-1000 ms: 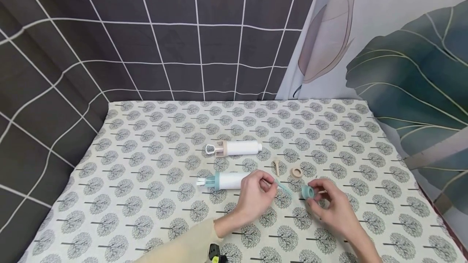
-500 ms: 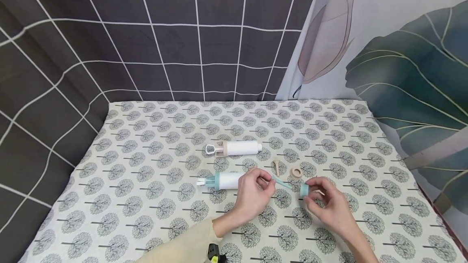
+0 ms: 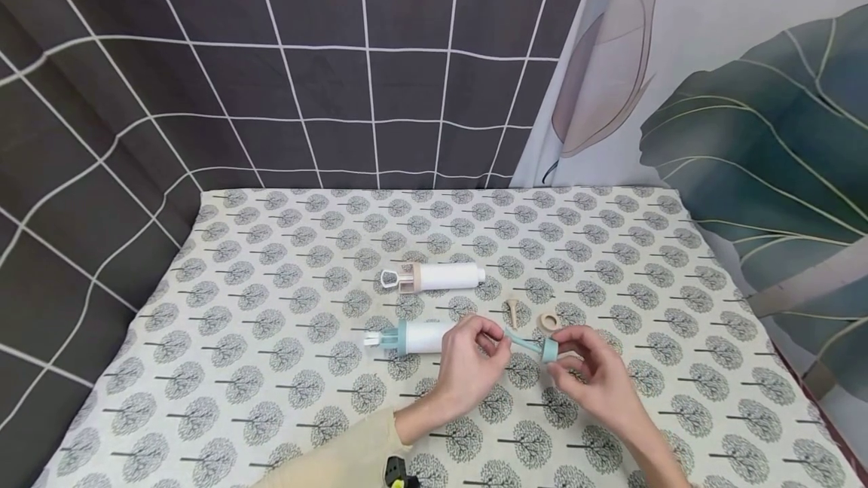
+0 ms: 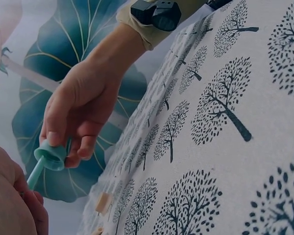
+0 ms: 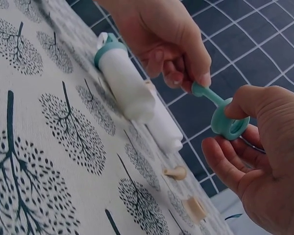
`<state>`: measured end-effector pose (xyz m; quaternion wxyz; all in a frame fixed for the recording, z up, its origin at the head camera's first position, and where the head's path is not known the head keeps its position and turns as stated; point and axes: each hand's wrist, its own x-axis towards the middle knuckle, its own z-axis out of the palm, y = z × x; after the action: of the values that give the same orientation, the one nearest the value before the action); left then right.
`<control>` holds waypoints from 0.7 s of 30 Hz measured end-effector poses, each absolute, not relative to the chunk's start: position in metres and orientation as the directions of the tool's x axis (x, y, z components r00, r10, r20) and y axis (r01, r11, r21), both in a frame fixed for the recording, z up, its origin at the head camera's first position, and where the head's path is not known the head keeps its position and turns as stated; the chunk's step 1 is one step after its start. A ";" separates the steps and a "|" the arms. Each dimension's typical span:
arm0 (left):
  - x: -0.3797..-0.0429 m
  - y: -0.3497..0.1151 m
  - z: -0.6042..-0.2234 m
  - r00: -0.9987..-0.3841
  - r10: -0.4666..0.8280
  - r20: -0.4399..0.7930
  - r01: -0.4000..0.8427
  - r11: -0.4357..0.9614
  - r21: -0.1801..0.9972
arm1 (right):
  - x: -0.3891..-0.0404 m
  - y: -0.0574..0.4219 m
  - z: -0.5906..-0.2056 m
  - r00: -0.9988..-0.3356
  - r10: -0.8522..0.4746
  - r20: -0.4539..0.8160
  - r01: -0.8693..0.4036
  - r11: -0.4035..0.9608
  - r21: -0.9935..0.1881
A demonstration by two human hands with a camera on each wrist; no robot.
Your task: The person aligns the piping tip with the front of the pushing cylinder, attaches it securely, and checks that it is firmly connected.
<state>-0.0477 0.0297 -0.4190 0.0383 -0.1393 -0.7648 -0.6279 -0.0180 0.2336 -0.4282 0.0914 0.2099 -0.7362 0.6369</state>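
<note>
My left hand point(image 3: 471, 364) pinches the flared end of a slim teal stem point(image 3: 525, 342) between thumb and fingertips. In my right hand point(image 3: 600, 382) is a hollow teal ring-shaped cap point(image 3: 550, 351), pinched by thumb and fingers with its opening toward the left hand. The stem's free end reaches the cap's opening, as the left wrist view shows with the stem point(image 4: 36, 174) running up to the cap point(image 4: 50, 155). A white cylinder point(image 3: 426, 337) with a teal collar and a clear-and-white end lies behind the left hand, which hides its right end.
A similar white cylinder point(image 3: 450, 276) with a beige collar lies farther back. Right of it on the tree-print cloth point(image 3: 271, 367) are a beige flared stem point(image 3: 513, 312) and a beige ring point(image 3: 548, 321). A dark grid-patterned curtain point(image 3: 325, 81) hangs behind the table.
My right hand has moved left, carrying the teal cap up to the stem's end, and the cap has turned its opening toward the left hand. The left hand has barely moved.
</note>
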 end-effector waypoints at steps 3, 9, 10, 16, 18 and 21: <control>-0.047 0.030 -0.420 -0.955 0.165 0.247 0.274 0.169 0.947 | -0.018 0.230 -0.428 -0.899 -0.196 0.392 -0.415 0.091 -0.905; -0.046 0.031 -0.419 -0.955 0.166 0.246 0.273 0.171 0.947 | -0.020 0.225 -0.428 -0.896 -0.199 0.397 -0.415 0.057 -0.908; -0.046 0.031 -0.419 -0.955 0.166 0.244 0.272 0.173 0.947 | -0.020 0.224 -0.428 -0.894 -0.201 0.400 -0.417 0.054 -0.907; -0.045 0.031 -0.420 -0.955 0.160 0.250 0.277 0.182 0.943 | -0.020 0.221 -0.427 -0.900 -0.203 0.386 -0.405 0.059 -0.913; -0.045 0.032 -0.420 -0.952 0.158 0.262 0.289 0.180 0.940 | -0.020 0.221 -0.427 -0.903 -0.203 0.378 -0.398 0.064 -0.915; -0.045 0.032 -0.421 -0.946 0.159 0.284 0.310 0.178 0.934 | -0.020 0.219 -0.426 -0.903 -0.204 0.378 -0.398 0.063 -0.915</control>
<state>-0.0449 0.0320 -0.4212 0.0608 -0.1533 -0.7652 -0.6223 -0.0199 0.2192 -0.4258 0.0744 0.2073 -0.7251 0.6525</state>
